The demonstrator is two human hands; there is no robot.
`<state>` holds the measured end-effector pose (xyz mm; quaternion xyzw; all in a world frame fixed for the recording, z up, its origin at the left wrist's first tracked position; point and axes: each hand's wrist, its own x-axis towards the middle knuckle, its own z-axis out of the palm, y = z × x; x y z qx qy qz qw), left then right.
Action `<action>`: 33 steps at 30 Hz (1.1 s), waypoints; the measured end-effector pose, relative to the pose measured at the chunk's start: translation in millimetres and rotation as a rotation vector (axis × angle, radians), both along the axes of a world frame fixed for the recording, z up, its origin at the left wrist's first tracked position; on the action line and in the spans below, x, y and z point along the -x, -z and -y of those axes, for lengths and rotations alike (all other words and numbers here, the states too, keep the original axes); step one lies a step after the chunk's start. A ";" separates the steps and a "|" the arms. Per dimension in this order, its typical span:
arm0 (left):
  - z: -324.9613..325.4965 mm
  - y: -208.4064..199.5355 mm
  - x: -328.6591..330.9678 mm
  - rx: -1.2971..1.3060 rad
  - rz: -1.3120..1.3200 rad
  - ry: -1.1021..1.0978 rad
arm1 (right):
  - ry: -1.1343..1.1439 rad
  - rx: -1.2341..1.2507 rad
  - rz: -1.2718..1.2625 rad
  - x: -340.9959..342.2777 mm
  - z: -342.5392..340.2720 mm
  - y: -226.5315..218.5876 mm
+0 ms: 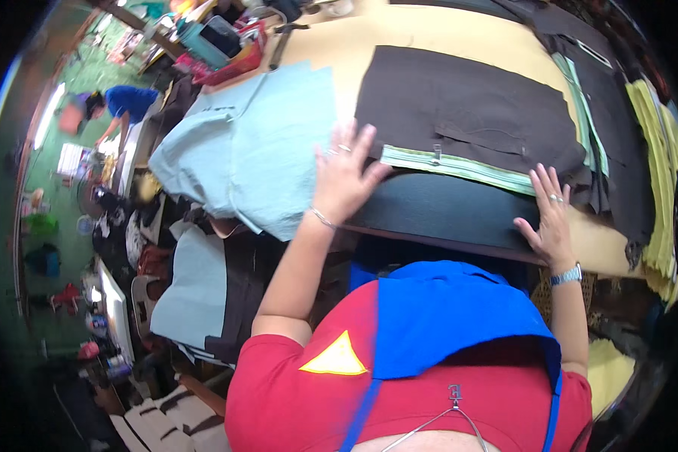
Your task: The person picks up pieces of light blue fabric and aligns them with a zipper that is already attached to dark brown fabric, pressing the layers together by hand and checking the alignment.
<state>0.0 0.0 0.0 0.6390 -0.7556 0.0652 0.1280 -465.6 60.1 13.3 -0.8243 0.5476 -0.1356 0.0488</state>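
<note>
A dark brown fabric panel lies on the table, with a small slit or welt across its lower part. Along its near edge runs a pale green zipper strip with a metal slider on it. My left hand is spread flat at the panel's left corner, its thumb by the zipper's left end and its fingers between the panel and light blue fabric. My right hand, fingers apart, touches the strip's right end. Neither hand grips anything.
A black curved surface lies in front of the panel. A red basket of supplies and a dark hammer-like tool are at the back left. More dark fabric and yellow fabric strips hang at right. A person in blue works far left.
</note>
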 end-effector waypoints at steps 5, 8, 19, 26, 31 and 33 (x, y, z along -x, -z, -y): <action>20.4 -20.6 -156.9 -0.006 -0.005 -0.656 | 0.058 0.071 0.086 -17.4 5.5 12.3; 5.0 -20.6 -227.9 -0.211 -0.031 -0.884 | 0.058 0.064 0.105 -13.5 3.4 4.6; 8.4 -134.8 -187.3 -0.192 -1.342 -0.130 | 0.092 0.059 0.087 -13.5 0.2 7.6; 17.4 -191.2 -172.9 0.406 -1.271 0.093 | 0.092 0.121 0.098 -16.0 1.2 9.7; 13.6 -200.2 -123.5 0.727 -0.347 0.083 | 0.105 0.176 0.156 -17.3 4.5 2.4; 14.1 -204.3 -48.1 0.872 -0.105 0.287 | 0.107 0.204 0.186 -25.8 9.8 -12.3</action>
